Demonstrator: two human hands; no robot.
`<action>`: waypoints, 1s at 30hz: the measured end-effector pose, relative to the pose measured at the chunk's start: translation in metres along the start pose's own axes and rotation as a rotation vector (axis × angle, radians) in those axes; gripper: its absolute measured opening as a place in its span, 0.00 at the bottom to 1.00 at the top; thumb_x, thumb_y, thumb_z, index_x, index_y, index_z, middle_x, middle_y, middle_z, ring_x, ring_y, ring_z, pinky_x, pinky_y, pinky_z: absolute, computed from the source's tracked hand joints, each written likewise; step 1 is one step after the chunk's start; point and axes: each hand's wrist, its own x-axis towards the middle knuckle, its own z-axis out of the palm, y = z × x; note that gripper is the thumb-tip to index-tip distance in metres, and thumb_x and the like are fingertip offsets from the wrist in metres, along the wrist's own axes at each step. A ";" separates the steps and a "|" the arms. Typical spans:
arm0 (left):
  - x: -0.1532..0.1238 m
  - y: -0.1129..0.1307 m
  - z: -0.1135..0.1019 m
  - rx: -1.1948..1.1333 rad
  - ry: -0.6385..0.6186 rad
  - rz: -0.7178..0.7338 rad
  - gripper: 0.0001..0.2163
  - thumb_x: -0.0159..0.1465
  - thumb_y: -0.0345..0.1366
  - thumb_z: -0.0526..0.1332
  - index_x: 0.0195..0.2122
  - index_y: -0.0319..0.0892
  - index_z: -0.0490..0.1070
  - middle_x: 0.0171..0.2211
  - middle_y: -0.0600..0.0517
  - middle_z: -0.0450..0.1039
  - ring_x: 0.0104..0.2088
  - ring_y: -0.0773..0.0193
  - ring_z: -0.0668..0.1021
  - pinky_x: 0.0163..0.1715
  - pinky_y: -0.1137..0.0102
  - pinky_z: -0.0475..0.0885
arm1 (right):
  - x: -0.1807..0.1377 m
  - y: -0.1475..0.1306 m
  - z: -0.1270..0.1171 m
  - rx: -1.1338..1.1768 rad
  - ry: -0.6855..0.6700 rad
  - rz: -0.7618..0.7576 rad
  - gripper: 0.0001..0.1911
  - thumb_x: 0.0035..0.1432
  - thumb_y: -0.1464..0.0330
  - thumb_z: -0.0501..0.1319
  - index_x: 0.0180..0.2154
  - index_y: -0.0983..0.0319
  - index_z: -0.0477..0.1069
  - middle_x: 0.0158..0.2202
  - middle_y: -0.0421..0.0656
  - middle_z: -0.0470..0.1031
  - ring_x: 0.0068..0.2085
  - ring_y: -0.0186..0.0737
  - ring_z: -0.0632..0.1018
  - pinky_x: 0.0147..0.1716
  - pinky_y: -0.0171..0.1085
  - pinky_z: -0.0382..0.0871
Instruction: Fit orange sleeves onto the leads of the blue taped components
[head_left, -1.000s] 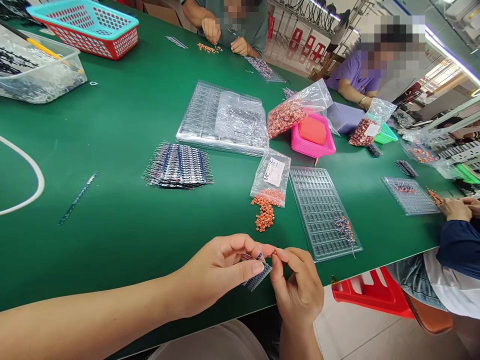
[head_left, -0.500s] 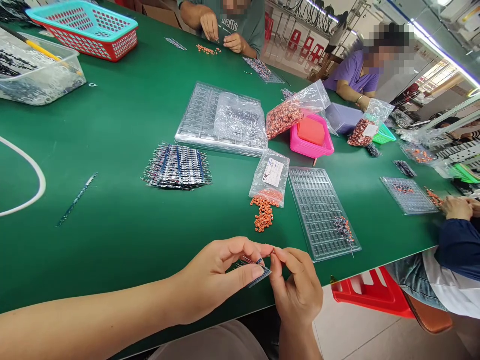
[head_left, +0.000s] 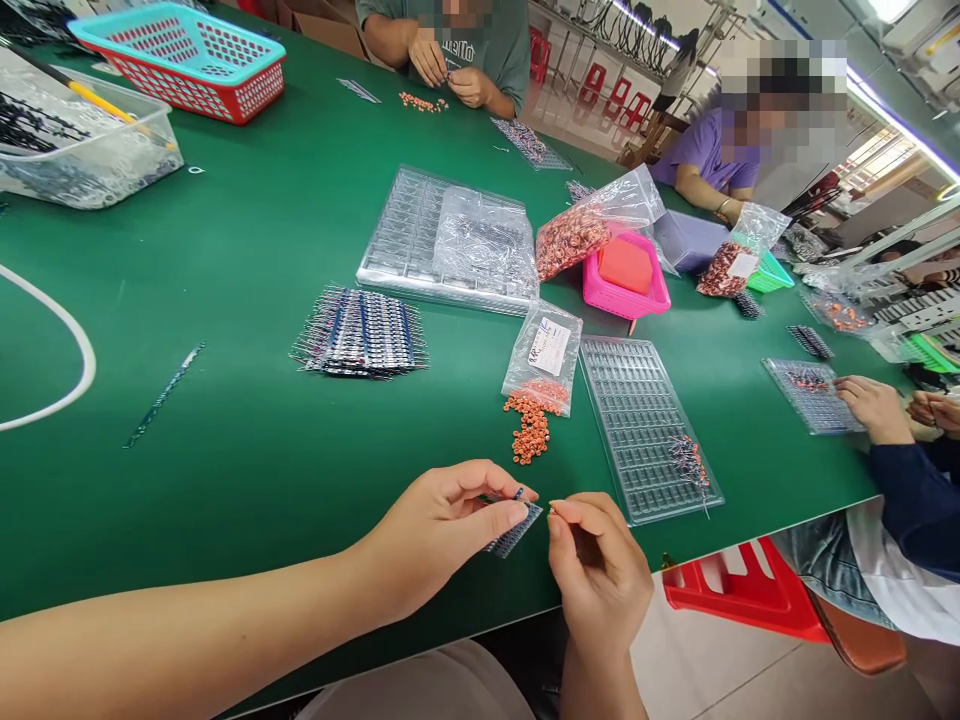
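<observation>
Our left hand (head_left: 442, 530) and right hand (head_left: 606, 570) had parted since touching, the left closed round a strip bundle (head_left: 516, 535) over the near side of the tabletop (head_left: 225, 480), partly hidden by our grip, the right pinching a speck (head_left: 553, 508) we couldn't identify.

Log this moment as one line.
left hand: holds blue-grey bundle | right hand: fingers pinched together, contents too small to tell | ahead: orange rings at labelled bag, clear tray
</observation>
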 end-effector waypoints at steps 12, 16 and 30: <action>0.003 -0.004 0.004 -0.022 0.022 -0.028 0.08 0.56 0.38 0.71 0.31 0.38 0.78 0.28 0.54 0.74 0.31 0.66 0.73 0.34 0.70 0.69 | 0.001 0.001 -0.004 0.193 -0.050 0.103 0.11 0.61 0.77 0.64 0.41 0.56 0.76 0.33 0.40 0.75 0.32 0.35 0.74 0.26 0.32 0.68; 0.004 -0.005 0.004 0.000 0.017 -0.028 0.08 0.57 0.38 0.70 0.32 0.39 0.79 0.28 0.54 0.74 0.31 0.66 0.73 0.34 0.69 0.70 | 0.001 0.001 -0.004 0.195 -0.061 0.110 0.10 0.61 0.77 0.64 0.41 0.56 0.76 0.33 0.40 0.74 0.32 0.35 0.74 0.25 0.32 0.67; 0.003 -0.002 0.005 -0.006 0.027 -0.037 0.07 0.55 0.36 0.71 0.31 0.38 0.79 0.28 0.54 0.75 0.30 0.66 0.74 0.34 0.70 0.71 | 0.001 0.001 -0.004 0.190 -0.062 0.115 0.09 0.61 0.76 0.64 0.40 0.57 0.77 0.33 0.42 0.75 0.33 0.37 0.75 0.26 0.33 0.68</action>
